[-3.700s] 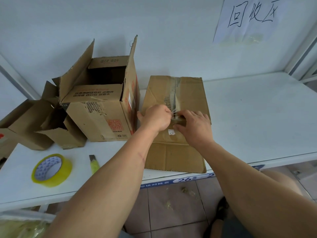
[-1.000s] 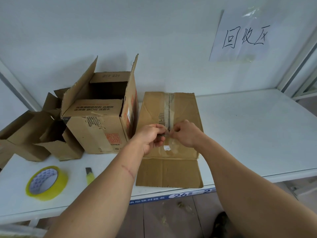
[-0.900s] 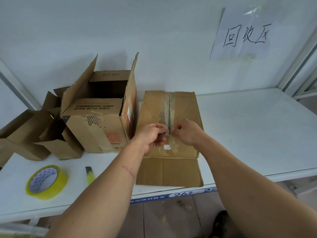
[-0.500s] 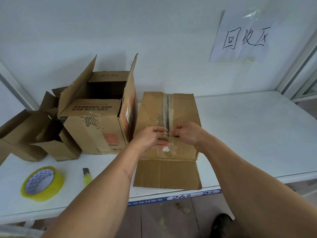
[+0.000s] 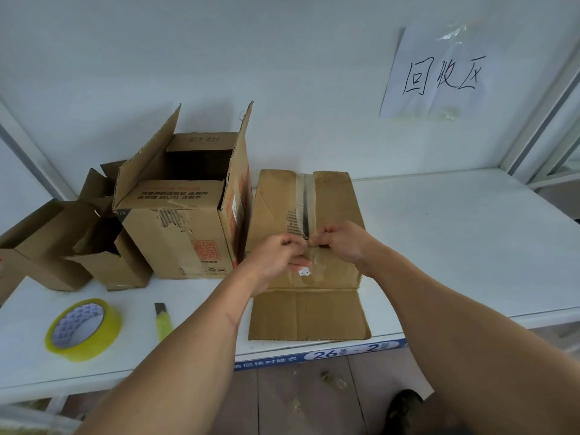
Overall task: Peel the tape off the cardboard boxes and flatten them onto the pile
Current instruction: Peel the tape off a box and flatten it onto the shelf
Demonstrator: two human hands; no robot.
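Flattened cardboard box (image 5: 329, 211) lies flat on the white counter (image 5: 455, 240), centre of view, near edge flap reaching the counter's front lip. Clear tape strip (image 5: 309, 196) runs down its middle seam from the far edge toward the hands; torn corrugation shows just left of it.

Left hand (image 5: 276, 260): fingers curled, thumb and forefinger pinching at the tape's near end. Right hand (image 5: 340, 243): fingers curled too, pinching the same spot from the other side. Fingertips of both meet at the seam, touching or nearly so. Cannot tell how much tape is lifted off the cardboard.

At 9 o'clock from the flat box, touching or just beside its left edge: upright open box (image 5: 185, 227), top flaps standing up, red print on its front and side. Further out at 9 o'clock: two smaller opened boxes (image 5: 62, 243) tipped over, against each other.

At 7 o'clock, near the counter's front edge: yellow tape roll (image 5: 83, 329) lying flat. Between the roll and the left forearm: yellow-green utility knife (image 5: 162, 321), its near end hidden by the arm.

At 1 o'clock on the wall: paper sign (image 5: 439, 73) with handwritten characters, taped up. Blue label strip (image 5: 317, 354) on the counter's front edge, under the flat box.
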